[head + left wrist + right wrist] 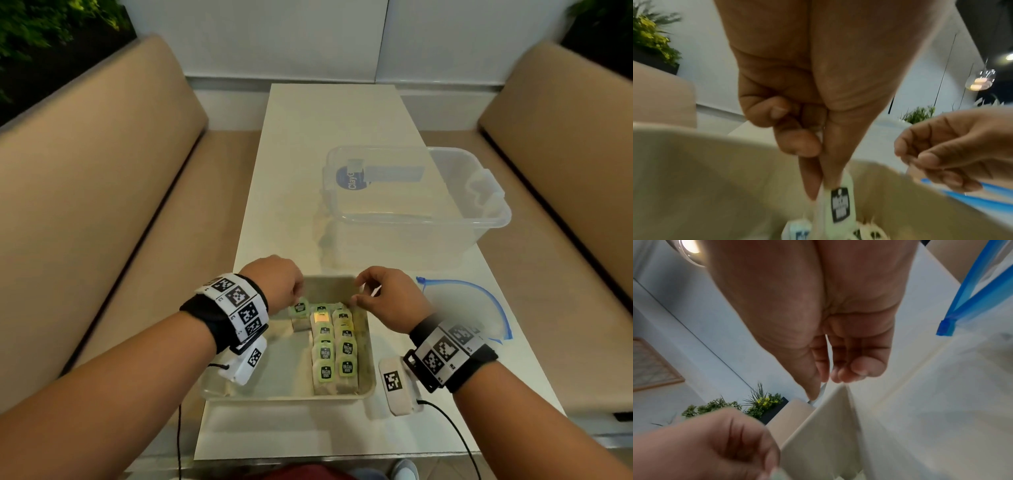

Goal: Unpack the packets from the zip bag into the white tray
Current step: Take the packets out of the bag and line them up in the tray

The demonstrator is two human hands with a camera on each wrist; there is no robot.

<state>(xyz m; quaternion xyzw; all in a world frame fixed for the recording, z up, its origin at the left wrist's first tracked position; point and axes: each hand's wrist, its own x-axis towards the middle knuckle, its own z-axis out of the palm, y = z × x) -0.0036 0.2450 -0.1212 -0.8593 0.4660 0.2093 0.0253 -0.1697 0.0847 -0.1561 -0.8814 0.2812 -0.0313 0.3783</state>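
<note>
Nearest to us, our left hand (274, 279) pinches a pale green packet (838, 204) between thumb and fingertips, just over the far left corner of the white tray (284, 395). Two neat rows of packets (335, 353) lie along the tray's right side. Our right hand (387, 298) hovers over the far right corner, fingers loosely curled and holding nothing. Right of the tray, the blue-edged zip bag (469, 308) lies flat on the surface (342, 137), with a clear tub (411, 198) beyond.
</note>
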